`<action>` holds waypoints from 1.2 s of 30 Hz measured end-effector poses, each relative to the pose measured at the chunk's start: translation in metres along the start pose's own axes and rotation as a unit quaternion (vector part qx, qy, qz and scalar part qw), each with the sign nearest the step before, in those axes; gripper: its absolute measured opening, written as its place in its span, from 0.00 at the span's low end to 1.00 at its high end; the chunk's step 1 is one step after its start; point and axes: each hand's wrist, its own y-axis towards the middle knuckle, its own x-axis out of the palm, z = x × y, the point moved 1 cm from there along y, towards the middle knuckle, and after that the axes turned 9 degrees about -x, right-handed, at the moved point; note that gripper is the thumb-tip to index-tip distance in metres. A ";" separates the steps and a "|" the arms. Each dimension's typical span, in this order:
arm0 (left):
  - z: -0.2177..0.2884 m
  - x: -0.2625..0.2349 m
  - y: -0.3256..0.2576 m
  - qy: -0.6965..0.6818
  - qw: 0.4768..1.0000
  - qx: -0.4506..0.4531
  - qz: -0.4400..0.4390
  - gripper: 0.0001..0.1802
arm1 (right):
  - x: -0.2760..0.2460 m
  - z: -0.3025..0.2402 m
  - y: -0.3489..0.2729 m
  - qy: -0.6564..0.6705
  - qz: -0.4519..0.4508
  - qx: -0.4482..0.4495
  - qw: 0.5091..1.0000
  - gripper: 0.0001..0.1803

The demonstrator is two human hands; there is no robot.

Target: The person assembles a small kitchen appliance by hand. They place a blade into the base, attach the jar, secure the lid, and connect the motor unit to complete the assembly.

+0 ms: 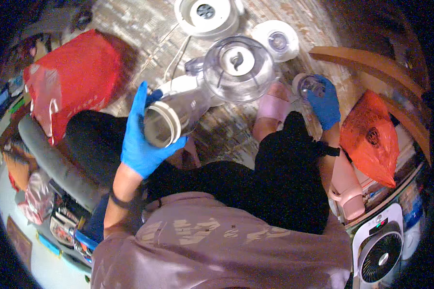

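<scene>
My left hand (139, 144), in a blue glove, is wrapped round a tall clear blender jar (190, 111) tilted with its white-rimmed end toward me. To the right, my right hand (327, 103), also gloved in blue, grips a small clear cup (306, 85) with a whitish end, low near the floor. Between the hands and a little farther off stands a wide clear processor bowl (214, 79) with a handle; a blade (237, 60) shows at its middle. The inside of the small cup is too blurred to make out.
A white motor base (188, 17) with a cord stands at the far side, beside a round white lid-like piece (287, 41). Red bags lie left (84, 72) and right (371, 139). A pink bottle (347, 190) and a white fan (381, 250) are at right. Curved wood (357, 55) edges the floor.
</scene>
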 end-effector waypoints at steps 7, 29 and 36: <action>-0.019 0.009 0.006 0.067 0.994 0.062 0.059 0.65 | 0.022 -0.016 0.016 0.103 0.009 0.029 0.994 0.24; -0.068 -0.040 0.032 -0.456 0.870 -0.173 0.070 0.30 | -0.026 -0.035 0.024 -0.035 0.184 -0.087 0.978 0.32; -0.074 -0.045 0.029 -0.540 0.812 -0.204 0.088 0.38 | -0.034 -0.066 0.023 -0.005 0.195 -0.160 0.968 0.33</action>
